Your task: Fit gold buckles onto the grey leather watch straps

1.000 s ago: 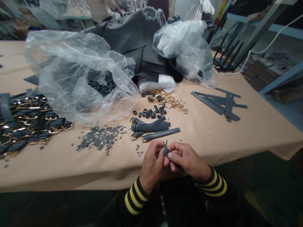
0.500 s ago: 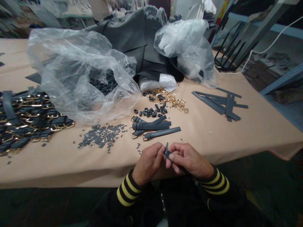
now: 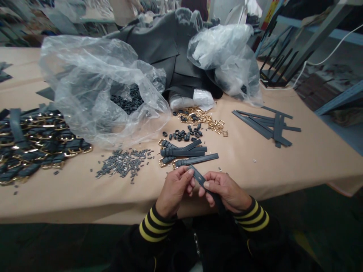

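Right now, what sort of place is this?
It looks like a workshop, perhaps for leather-like goods: a flat dark-grey strap is being held, with small gold-coloured metal frames and a big pile of dark-grey buckled straps on the tan-covered table.

Strap (image 3: 196,174), partly hidden by the right hand (image 3: 227,190); buckle pile (image 3: 51,145), cut off at left; person (image 3: 124,12), blurred, cropped above.
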Demonstrator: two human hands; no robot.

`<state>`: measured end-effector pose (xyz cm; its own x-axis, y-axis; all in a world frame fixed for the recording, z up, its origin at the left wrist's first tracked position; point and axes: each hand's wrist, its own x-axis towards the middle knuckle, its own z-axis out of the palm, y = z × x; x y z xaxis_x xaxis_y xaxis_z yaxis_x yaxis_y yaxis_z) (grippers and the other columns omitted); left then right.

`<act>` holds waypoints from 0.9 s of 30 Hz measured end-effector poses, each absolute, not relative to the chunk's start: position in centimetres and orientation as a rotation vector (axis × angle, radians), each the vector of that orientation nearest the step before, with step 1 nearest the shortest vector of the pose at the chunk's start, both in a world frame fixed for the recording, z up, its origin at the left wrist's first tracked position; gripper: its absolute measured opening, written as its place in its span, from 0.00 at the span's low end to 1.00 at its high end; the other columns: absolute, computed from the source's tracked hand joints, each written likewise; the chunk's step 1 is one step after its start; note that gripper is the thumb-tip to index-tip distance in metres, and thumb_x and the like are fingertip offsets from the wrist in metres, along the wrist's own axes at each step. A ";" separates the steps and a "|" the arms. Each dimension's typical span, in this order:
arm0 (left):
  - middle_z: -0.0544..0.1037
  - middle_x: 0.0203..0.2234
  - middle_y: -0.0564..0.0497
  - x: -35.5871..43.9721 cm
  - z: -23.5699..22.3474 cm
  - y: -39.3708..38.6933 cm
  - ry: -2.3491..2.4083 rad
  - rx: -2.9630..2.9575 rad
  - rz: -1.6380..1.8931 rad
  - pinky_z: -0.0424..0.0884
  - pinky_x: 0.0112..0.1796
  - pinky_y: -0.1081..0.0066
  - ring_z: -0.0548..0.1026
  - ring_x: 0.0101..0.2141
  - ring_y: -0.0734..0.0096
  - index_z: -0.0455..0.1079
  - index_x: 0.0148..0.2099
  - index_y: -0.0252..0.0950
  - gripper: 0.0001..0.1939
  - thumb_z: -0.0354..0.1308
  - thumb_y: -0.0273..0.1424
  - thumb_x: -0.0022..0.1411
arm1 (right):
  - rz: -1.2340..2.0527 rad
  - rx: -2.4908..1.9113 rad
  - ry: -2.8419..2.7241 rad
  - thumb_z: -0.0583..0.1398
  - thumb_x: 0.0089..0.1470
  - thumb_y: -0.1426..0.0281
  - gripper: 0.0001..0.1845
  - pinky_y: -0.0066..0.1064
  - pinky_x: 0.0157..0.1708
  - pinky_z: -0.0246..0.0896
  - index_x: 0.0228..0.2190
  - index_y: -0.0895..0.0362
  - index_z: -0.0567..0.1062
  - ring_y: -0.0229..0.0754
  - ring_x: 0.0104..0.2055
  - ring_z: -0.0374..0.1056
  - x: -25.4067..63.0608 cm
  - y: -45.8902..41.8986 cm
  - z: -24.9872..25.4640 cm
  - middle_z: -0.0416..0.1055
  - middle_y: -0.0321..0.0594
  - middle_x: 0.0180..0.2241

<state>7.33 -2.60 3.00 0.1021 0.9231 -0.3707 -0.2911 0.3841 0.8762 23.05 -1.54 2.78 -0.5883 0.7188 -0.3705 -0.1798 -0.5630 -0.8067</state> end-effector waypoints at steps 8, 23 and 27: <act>0.67 0.16 0.58 6.4 3.7 -2.9 1.006 0.691 1.027 0.60 0.17 0.80 0.63 0.16 0.82 0.65 0.33 0.35 0.07 0.57 0.32 0.51 | 2.204 -0.993 -1.066 0.58 0.50 0.58 0.17 0.26 0.25 0.62 0.30 0.62 0.70 0.32 0.23 0.62 22.9 -1.3 2.2 0.67 0.37 0.25; 0.67 0.18 0.59 6.4 1.9 -2.3 1.217 0.611 1.169 0.66 0.19 0.81 0.66 0.18 0.82 0.61 0.37 0.33 0.13 0.60 0.31 0.49 | 1.909 -1.167 -1.417 0.58 0.50 0.65 0.12 0.27 0.29 0.64 0.34 0.61 0.70 0.34 0.28 0.66 22.9 -1.1 2.1 0.69 0.39 0.30; 0.67 0.17 0.59 5.2 1.9 -1.3 1.309 0.669 1.228 0.67 0.18 0.81 0.66 0.17 0.83 0.62 0.35 0.33 0.13 0.60 0.31 0.49 | 2.249 -1.034 -1.126 0.59 0.50 0.64 0.16 0.27 0.35 0.65 0.40 0.61 0.70 0.37 0.35 0.71 23.5 -1.4 1.9 0.72 0.46 0.37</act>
<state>5.22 -1.34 1.89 -0.1749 0.9228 -0.3434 -0.2836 0.2868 0.9151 23.46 -1.44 1.89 -0.6356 0.6402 -0.4315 -0.0383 -0.5843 -0.8106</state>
